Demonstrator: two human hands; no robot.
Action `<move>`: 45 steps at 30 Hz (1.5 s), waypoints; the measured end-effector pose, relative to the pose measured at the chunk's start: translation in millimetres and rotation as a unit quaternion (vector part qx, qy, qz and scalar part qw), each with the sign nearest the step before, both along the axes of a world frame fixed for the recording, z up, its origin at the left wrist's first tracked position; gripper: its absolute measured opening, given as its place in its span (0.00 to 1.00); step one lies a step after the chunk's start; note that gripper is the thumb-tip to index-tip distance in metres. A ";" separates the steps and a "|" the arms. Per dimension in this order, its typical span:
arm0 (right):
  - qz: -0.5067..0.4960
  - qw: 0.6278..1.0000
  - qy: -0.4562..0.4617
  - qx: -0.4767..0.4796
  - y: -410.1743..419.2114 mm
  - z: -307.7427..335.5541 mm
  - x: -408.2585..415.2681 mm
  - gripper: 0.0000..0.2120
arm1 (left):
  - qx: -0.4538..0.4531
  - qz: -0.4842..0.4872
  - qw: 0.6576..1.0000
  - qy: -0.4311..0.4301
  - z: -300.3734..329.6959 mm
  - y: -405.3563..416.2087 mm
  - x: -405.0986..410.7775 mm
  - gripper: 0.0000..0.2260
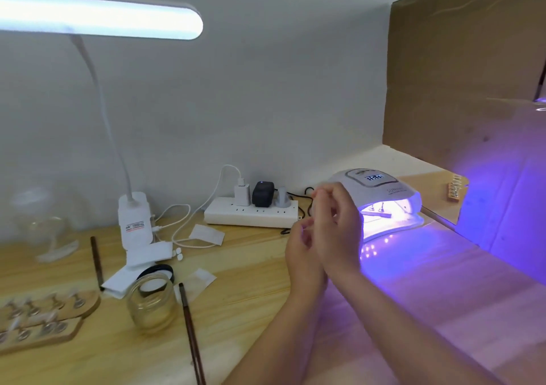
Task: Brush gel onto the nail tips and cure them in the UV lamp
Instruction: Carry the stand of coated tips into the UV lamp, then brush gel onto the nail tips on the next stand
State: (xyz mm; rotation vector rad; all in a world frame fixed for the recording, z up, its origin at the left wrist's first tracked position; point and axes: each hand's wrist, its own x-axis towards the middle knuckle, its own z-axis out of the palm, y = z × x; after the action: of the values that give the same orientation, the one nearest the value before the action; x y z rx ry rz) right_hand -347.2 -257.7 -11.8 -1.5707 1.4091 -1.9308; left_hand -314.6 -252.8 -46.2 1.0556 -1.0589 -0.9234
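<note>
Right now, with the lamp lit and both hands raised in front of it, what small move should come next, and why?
Probably wait, keeping both hands out. The UV lamp glows violet with its display lit, and a stand with nail tips sits inside, so curing looks under way. The left hand and right hand seem empty. More tips on the wooden holders wait for gel.

Both forearms bare, no sleeves, rings or watch visible.

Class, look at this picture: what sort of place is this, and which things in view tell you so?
Probably a small nail-art workbench at home or in a workshop. A lit UV nail lamp glows purple on the wooden desk, wooden boards with nail tips on stands lie at the left, and a desk lamp shines overhead.
</note>
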 end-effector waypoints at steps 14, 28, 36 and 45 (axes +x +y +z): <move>0.097 0.983 -0.131 -0.080 44.0 -24.8 59.0 0.05 | -0.129 -0.038 0.982 -0.132 48.6 42.5 83.2 0.14; 0.185 0.944 0.271 -0.023 74.9 -48.4 92.0 0.07 | -0.084 0.307 0.898 -0.305 27.3 140.2 316.6 0.11; 0.205 0.878 0.418 0.111 74.5 -47.0 97.3 0.08 | 0.198 0.239 0.858 -0.408 -4.7 160.3 337.6 0.27; 0.243 0.866 0.420 0.121 69.6 -45.1 95.0 0.11 | 0.194 0.219 0.873 -0.391 -3.4 158.6 347.9 0.19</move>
State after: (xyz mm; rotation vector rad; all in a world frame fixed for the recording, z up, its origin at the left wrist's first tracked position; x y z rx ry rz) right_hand -252.2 -188.1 -56.9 -2.4576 1.2391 -0.7402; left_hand 33.3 -94.2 -49.6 2.0149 -1.2162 -0.3139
